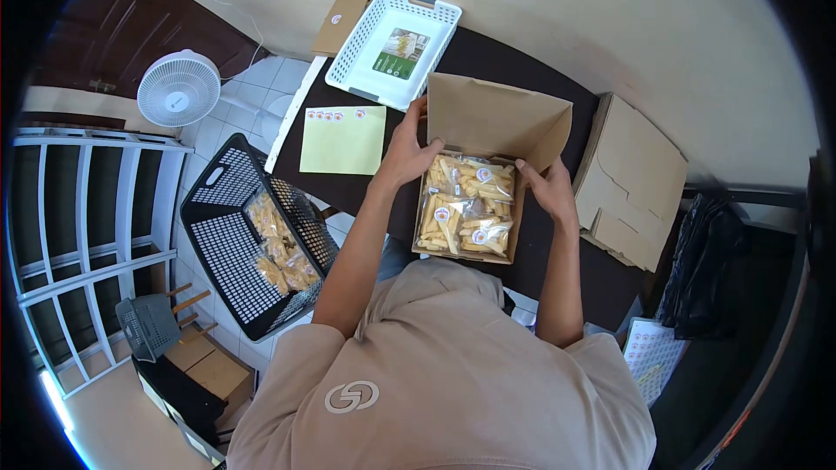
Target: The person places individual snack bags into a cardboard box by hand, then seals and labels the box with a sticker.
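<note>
A brown cardboard box (505, 117) stands on the dark table in front of me, its lid raised at the back. Several clear packets of pale yellow snack sticks (466, 204) fill it, each with a round sticker. My left hand (407, 155) grips the box at its back left corner, thumb by the lid's fold and fingers partly hidden behind the side. At the back right corner, my right hand (552, 193) pinches the box where lid and side meet, with some fingers out of sight.
A white basket (340, 57) holding a printed card and a yellow sticker sheet (344, 150) lie left on the table (514, 57). Flattened cardboard boxes (636, 178) are stacked right. A black crate (228, 252) with more packets stands left, near a white fan (179, 89).
</note>
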Demonstrator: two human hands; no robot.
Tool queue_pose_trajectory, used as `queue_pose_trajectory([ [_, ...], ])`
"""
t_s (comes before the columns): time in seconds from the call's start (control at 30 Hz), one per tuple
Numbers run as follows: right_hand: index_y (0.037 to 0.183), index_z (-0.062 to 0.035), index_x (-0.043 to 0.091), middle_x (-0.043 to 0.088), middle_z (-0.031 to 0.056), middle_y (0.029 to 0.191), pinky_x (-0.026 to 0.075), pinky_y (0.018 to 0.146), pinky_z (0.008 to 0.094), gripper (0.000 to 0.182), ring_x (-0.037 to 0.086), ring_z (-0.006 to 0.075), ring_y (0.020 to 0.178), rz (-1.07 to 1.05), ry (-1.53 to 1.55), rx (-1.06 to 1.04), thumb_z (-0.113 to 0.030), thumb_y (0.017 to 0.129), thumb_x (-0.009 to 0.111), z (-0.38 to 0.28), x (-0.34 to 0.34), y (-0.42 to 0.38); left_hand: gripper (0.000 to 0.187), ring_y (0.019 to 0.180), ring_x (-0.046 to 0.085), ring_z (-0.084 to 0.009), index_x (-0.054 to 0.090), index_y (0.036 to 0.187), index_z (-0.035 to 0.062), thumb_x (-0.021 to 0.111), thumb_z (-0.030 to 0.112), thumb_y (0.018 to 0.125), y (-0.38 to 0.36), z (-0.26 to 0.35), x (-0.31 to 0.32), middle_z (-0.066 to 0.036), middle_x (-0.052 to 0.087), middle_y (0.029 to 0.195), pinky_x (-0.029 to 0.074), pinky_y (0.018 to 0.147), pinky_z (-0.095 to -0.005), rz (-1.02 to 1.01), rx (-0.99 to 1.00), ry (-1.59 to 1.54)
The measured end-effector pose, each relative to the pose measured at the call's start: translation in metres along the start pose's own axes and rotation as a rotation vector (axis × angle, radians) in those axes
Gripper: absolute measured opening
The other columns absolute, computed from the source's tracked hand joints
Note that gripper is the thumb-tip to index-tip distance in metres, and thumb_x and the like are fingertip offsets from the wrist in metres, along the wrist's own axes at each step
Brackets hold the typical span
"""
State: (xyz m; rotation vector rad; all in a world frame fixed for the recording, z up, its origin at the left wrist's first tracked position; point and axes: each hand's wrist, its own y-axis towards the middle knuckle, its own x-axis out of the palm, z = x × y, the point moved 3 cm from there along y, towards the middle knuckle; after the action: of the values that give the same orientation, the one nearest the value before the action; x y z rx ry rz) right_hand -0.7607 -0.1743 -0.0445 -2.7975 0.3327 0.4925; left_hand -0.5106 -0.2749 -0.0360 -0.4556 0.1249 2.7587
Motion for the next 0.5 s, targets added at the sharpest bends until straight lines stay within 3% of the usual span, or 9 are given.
queue_pose_trajectory([
  [0.13,0.135,-0.0036,0.041,0.063,0.0164,0.117,0.048,0.093,0.0385,0.06,0.061,0.0247,0.109,-0.035,0.149,-0.033,-0.017,0.085,0.07,0.0,-0.003,-0.003,0.067,0.122,0.051,-0.0348,0.035,0.136,0.001,0.061,0.003,0.075,-0.013,-0.015,0.002,-0.024,0.052,0.128,0.039,0.104,-0.0405,0.032,0.011,-0.049],
  [0.27,0.136,-0.0042,0.04,0.061,0.0171,0.12,0.047,0.094,0.039,0.062,0.06,0.0248,0.11,-0.073,0.101,0.006,-0.017,0.084,0.072,0.002,-0.007,-0.009,0.066,0.12,0.052,-0.031,0.036,0.136,0.0043,0.061,0.002,0.075,-0.031,-0.021,0.003,-0.022,0.053,0.126,0.042,0.1,-0.0389,-0.017,-0.056,-0.105],
  [0.47,0.142,-0.0067,0.036,0.058,0.0149,0.127,0.045,0.099,0.0391,0.08,0.055,0.0248,0.118,-0.2,-0.064,0.001,-0.016,0.075,0.079,0.001,-0.015,-0.024,0.063,0.118,0.053,-0.0258,0.038,0.133,0.0051,0.059,-0.004,0.074,-0.052,-0.023,0.008,-0.016,0.053,0.122,0.043,0.098,-0.0372,-0.003,-0.087,-0.248],
  [0.5,0.143,-0.0075,0.035,0.055,0.0144,0.13,0.043,0.101,0.0389,0.087,0.053,0.0247,0.121,-0.257,-0.076,0.009,-0.017,0.071,0.082,0.002,-0.015,-0.027,0.063,0.12,0.051,-0.0263,0.039,0.132,0.0056,0.06,-0.004,0.074,-0.054,-0.023,0.007,-0.016,0.052,0.124,0.042,0.099,-0.0376,-0.027,-0.014,-0.2],
])
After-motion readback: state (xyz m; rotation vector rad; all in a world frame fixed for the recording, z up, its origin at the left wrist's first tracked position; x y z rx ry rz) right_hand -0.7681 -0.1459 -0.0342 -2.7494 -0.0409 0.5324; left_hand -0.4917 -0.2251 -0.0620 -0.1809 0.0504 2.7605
